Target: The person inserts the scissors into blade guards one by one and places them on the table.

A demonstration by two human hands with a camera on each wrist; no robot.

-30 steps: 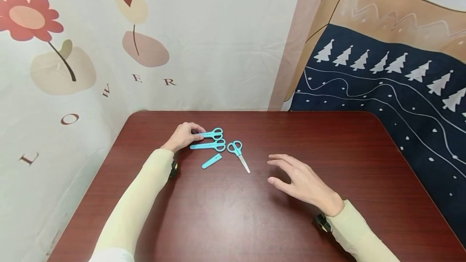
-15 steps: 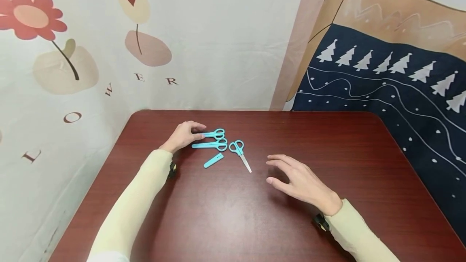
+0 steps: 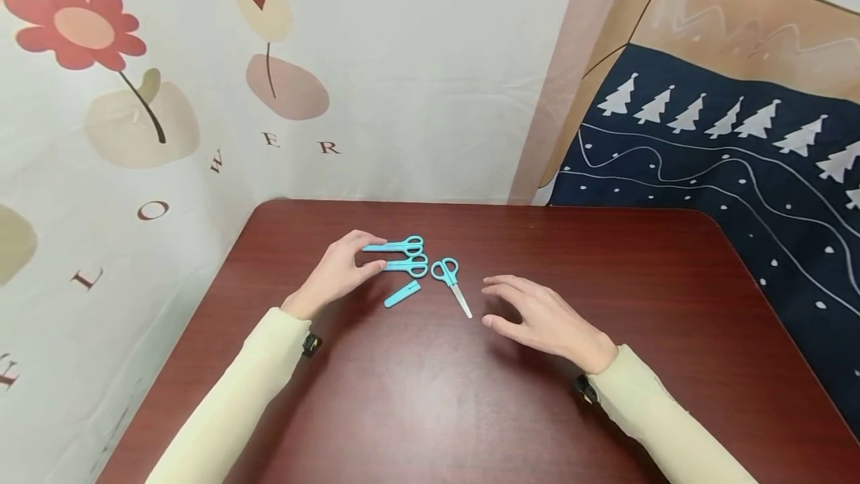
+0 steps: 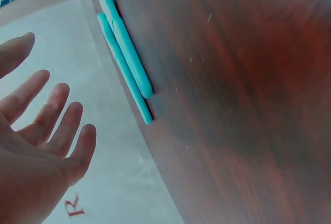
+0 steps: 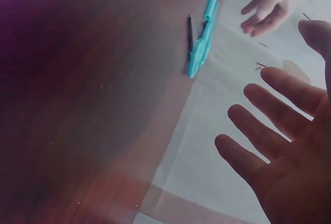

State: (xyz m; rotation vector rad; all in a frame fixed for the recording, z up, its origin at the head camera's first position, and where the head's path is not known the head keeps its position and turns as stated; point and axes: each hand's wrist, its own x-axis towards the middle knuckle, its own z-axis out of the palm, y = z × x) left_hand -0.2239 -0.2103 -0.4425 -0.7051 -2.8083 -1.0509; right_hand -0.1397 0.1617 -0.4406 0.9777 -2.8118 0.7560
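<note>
Left hand (image 3: 339,271): fingers extended and parted, above turquoise sheathed scissors (image 3: 402,247) and a matching second pair (image 3: 410,266) on the reddish-brown wood-grain table (image 3: 591,252). Right hand (image 3: 547,320): fingers parted, near turquoise-handled, bare-bladed scissors (image 3: 452,281).

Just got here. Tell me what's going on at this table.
A person's left hand, open and holding nothing, hovers at two pairs of blue scissors with covered blades. A third pair lies with its blades bare, a loose blue cover nearby. The right hand hovers over the table, empty.
</note>
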